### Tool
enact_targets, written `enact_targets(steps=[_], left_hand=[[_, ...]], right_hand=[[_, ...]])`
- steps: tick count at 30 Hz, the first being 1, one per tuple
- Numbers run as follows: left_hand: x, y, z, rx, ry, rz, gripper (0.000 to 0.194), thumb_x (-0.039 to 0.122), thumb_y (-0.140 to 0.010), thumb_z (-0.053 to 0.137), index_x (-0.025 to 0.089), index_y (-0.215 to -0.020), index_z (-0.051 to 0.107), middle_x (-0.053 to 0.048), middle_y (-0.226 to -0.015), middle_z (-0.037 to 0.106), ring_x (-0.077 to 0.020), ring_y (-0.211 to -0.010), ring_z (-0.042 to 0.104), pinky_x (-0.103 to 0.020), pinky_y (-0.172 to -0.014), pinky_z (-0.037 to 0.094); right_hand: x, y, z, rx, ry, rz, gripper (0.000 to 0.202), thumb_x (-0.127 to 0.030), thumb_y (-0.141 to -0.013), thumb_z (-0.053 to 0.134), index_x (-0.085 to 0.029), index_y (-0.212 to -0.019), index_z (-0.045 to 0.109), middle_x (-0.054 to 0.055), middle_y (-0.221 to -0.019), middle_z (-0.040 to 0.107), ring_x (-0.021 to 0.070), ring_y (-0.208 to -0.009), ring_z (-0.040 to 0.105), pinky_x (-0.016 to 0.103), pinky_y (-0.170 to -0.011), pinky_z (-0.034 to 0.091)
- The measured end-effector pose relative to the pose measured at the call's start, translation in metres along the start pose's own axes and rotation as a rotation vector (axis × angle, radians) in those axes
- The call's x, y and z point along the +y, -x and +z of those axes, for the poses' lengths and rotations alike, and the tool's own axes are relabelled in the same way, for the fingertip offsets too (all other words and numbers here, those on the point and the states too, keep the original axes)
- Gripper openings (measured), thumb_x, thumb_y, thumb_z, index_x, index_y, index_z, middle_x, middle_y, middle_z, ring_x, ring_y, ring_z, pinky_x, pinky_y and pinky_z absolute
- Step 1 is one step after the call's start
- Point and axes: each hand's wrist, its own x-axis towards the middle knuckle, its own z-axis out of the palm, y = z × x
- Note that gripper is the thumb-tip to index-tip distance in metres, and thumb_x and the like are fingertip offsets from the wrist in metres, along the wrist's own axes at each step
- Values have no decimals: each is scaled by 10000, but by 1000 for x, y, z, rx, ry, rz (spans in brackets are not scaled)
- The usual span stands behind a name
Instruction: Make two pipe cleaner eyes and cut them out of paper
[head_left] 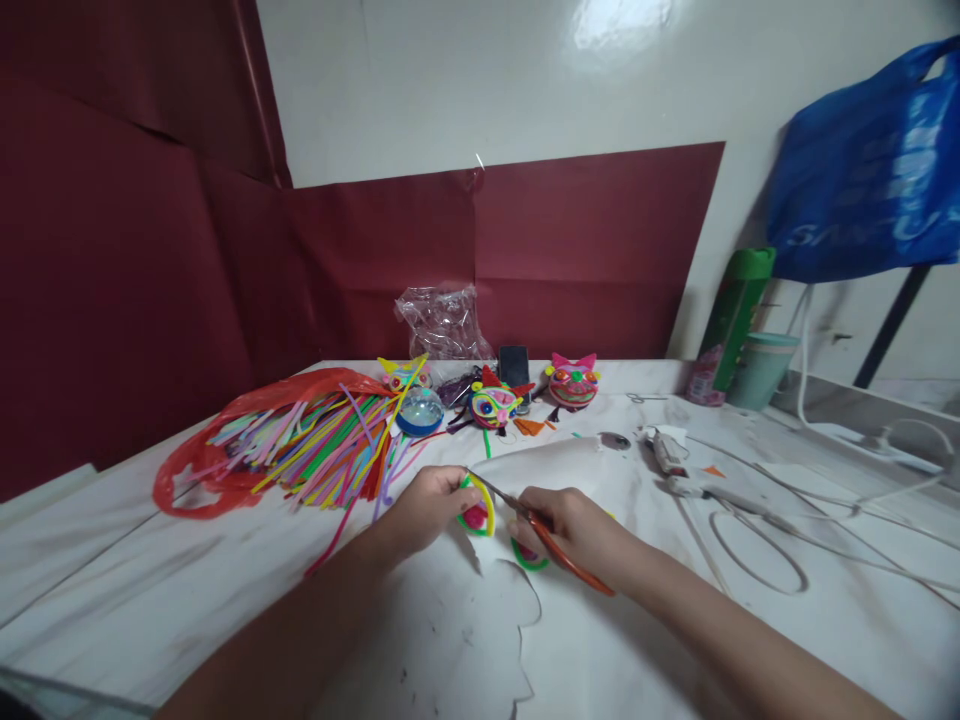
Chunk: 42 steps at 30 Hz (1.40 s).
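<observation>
My left hand (433,505) pinches a small curved craft piece (476,512) with a yellow and green rim and a pink middle. In my right hand (566,525) is a pair of scissors (559,552) with orange handles; the blades point left and their tips reach the piece's top edge. A second piece (531,558) with a green rim and dark pink middle lies just under my right fingers, partly hidden by them. White paper (457,620) with a ragged cut edge lies beneath both hands.
A red bag (202,485) of colourful pipe cleaners (322,440) is at left. Behind my hands stand decorated craft heads (495,402), a blue-based round container (420,412) and a phone (514,368). A glue gun (667,455), looping cables, a green can (731,330) and a cup (761,372) are at right.
</observation>
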Motion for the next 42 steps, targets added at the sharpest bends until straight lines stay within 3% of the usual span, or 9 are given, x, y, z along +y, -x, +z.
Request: enact_targets(steps=[10, 15, 18, 24, 30, 36, 40, 42], left_hand=[[-1, -2, -1, -33, 1, -40, 147, 287, -643, 703, 152, -615, 651, 5, -569, 635, -109, -534, 540, -225, -537, 409], [-3, -4, -4, -52, 3, -53, 89, 202, -614, 693, 134, -571, 654, 10, -523, 619, -100, -514, 526, -206, -506, 366], [-8, -7, -4, -33, 65, -28, 126, 242, -613, 715, 128, -602, 662, 0, -550, 637, -105, -532, 544, -206, -521, 381], [-18, -17, -6, 127, 271, 59, 290, 380, -620, 750, 169, -739, 591, 6, -661, 661, -115, -595, 595, -213, -560, 449], [-25, -25, -11, 227, 329, 50, 374, 362, -574, 795, 170, -795, 564, -43, -803, 694, -156, -732, 659, -264, -682, 518], [-44, -39, -24, 377, 166, 42, 378, 378, -575, 770, 174, -798, 544, -39, -786, 666, -168, -715, 657, -290, -637, 531], [-55, -49, -35, 499, -97, 58, 307, 280, -551, 758, 171, -766, 569, -5, -693, 611, -193, -676, 642, -334, -640, 528], [-55, -50, -41, 573, -246, 98, 284, 226, -546, 737, 178, -779, 584, -21, -751, 609, -231, -778, 640, -370, -721, 516]], right_hand=[[-2, 0, -1, -22, 12, 8, 248, -344, -837, 494, -183, -663, 567, 11, -593, 596, 121, -532, 475, 216, -499, 292], [0, -1, 0, 4, 31, 3, 270, -375, -837, 499, -181, -654, 542, -8, -566, 517, 111, -521, 400, 215, -480, 264], [5, -4, 0, 59, -10, -8, 278, -413, -834, 506, -183, -680, 535, -23, -566, 479, 109, -518, 387, 219, -493, 284], [20, -13, 4, 242, -199, 62, 255, -438, -801, 533, -190, -741, 530, -43, -569, 458, 112, -521, 393, 224, -497, 316], [30, -18, 9, 264, -339, 95, 196, -380, -753, 559, -194, -809, 537, -36, -591, 513, 114, -522, 431, 219, -495, 351], [37, -21, 8, 282, -321, 121, 189, -382, -731, 560, -198, -765, 536, -11, -608, 559, 137, -560, 496, 237, -528, 387], [39, -22, 6, 293, -312, 139, 178, -375, -732, 562, -200, -757, 539, -9, -595, 575, 145, -551, 516, 245, -531, 403], [40, -22, 6, 306, -322, 147, 160, -357, -731, 568, -200, -751, 545, -10, -584, 583, 150, -549, 534, 250, -535, 415]])
